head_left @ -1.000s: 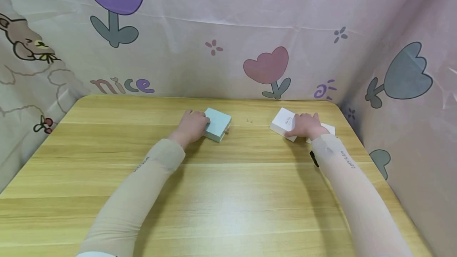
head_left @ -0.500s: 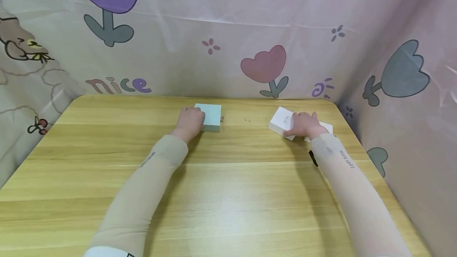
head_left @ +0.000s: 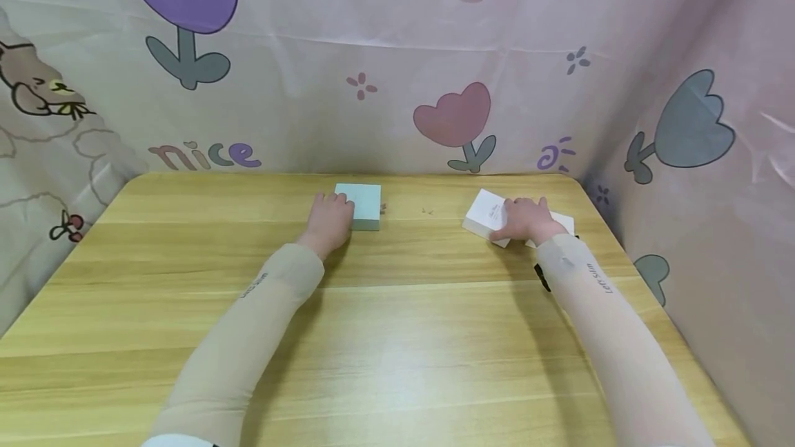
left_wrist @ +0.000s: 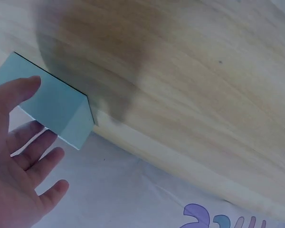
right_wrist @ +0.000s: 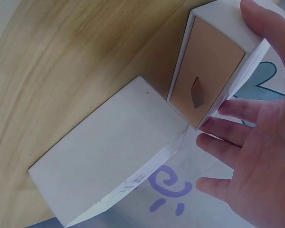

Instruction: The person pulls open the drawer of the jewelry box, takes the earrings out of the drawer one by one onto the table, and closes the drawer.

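Observation:
A light blue box [head_left: 359, 195] lies near the back of the table, with a small ribbon tab [head_left: 383, 208] at its right side. My left hand [head_left: 328, 219] holds its left end, the thumb [left_wrist: 26, 90] against the near side and fingertips at the top edge. Farther right, my right hand [head_left: 526, 219] grips a white box [head_left: 486, 212] printed with small lettering. In the right wrist view, this box shows a brown drawer front [right_wrist: 204, 61] with a ribbon pull. Corner to corner with it stands a second white box [right_wrist: 109, 137], partly hidden behind my hand in the head view.
The wooden table [head_left: 397, 336] ends at a printed cloth [head_left: 298, 88] hung along its back, with more cloth on both sides. A black strap [head_left: 542, 277] shows under my right sleeve.
My left hand has turned the light blue box counter-clockwise, so its near edge now runs along the table's back edge, and shifted it slightly left. The right hand and white boxes stay put.

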Action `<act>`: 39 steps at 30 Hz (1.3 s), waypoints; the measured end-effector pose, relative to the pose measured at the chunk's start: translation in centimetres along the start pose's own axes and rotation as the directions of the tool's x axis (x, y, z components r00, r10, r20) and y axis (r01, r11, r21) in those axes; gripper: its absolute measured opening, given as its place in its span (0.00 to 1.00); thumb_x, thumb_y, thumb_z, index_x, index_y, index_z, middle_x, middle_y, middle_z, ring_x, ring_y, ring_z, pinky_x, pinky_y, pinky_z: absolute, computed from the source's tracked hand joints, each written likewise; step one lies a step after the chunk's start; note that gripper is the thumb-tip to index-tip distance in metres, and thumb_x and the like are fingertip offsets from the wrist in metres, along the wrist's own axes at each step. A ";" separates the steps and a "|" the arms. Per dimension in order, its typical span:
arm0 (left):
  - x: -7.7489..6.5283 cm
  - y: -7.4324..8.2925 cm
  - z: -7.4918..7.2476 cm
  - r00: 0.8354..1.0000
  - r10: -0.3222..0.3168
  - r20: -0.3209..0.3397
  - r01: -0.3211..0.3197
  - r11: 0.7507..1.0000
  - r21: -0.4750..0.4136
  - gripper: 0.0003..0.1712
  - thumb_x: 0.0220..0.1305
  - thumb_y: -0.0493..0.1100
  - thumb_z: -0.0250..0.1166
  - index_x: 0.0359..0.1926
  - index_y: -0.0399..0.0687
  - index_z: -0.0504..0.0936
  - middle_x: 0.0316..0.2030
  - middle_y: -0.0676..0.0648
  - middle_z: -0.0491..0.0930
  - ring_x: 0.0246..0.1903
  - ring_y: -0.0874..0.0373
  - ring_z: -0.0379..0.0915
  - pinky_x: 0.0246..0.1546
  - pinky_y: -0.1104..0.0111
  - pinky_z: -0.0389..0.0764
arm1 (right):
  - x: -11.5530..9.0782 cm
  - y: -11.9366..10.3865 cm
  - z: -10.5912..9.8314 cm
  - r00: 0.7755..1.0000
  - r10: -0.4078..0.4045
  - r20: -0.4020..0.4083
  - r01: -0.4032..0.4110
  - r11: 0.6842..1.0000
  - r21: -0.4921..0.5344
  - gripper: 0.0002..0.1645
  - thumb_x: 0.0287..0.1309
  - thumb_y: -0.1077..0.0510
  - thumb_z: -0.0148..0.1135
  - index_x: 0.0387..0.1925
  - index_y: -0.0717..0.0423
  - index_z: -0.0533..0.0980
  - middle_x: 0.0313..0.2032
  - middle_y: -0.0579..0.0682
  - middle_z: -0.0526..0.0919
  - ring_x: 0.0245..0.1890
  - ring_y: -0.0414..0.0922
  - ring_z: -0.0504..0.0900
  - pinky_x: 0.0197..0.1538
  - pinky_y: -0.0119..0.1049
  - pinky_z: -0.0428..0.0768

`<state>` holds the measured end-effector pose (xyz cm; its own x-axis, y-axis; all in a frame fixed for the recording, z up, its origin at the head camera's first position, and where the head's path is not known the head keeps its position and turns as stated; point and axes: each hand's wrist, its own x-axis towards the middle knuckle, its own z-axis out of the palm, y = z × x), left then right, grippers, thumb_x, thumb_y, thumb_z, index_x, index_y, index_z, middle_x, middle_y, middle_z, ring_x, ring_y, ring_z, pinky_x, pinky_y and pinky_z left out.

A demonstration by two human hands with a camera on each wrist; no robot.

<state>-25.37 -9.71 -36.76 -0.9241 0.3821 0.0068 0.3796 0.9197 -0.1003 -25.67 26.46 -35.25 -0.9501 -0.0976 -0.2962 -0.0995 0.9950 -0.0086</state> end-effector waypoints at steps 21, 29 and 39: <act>-1.9 0.1 -0.4 0.991 0.045 -0.124 -0.065 0.986 -0.155 0.21 0.61 0.45 0.59 0.53 0.39 0.75 0.48 0.40 0.77 0.52 0.44 0.72 0.58 0.49 0.67 | -1.9 -1.3 1.2 0.993 -0.114 -0.044 0.111 0.992 -0.055 0.57 0.44 0.34 0.64 0.65 0.67 0.60 0.63 0.67 0.65 0.65 0.63 0.62 0.66 0.68 0.43; -2.0 1.4 -0.9 0.988 0.073 -0.135 -0.101 0.972 -0.210 0.23 0.60 0.48 0.61 0.53 0.41 0.75 0.48 0.42 0.78 0.50 0.46 0.73 0.55 0.51 0.69 | -2.9 -2.9 1.6 0.977 -0.193 -0.095 0.182 0.977 -0.106 0.56 0.42 0.33 0.65 0.65 0.65 0.62 0.62 0.64 0.68 0.64 0.60 0.63 0.66 0.67 0.46; -2.1 2.6 -0.9 0.983 0.118 -0.140 -0.146 0.967 -0.208 0.25 0.61 0.51 0.61 0.55 0.42 0.74 0.51 0.44 0.78 0.53 0.48 0.72 0.58 0.52 0.68 | -4.3 -5.7 1.9 0.957 -0.275 -0.088 0.258 0.952 -0.163 0.59 0.40 0.31 0.66 0.66 0.63 0.61 0.64 0.60 0.67 0.67 0.57 0.61 0.68 0.63 0.49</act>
<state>-22.34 -8.02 -36.14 -0.8575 0.4969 0.1337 0.5110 0.8526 0.1088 -20.48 21.22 -35.77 -0.9084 -0.3687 -0.1970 -0.3883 0.9188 0.0708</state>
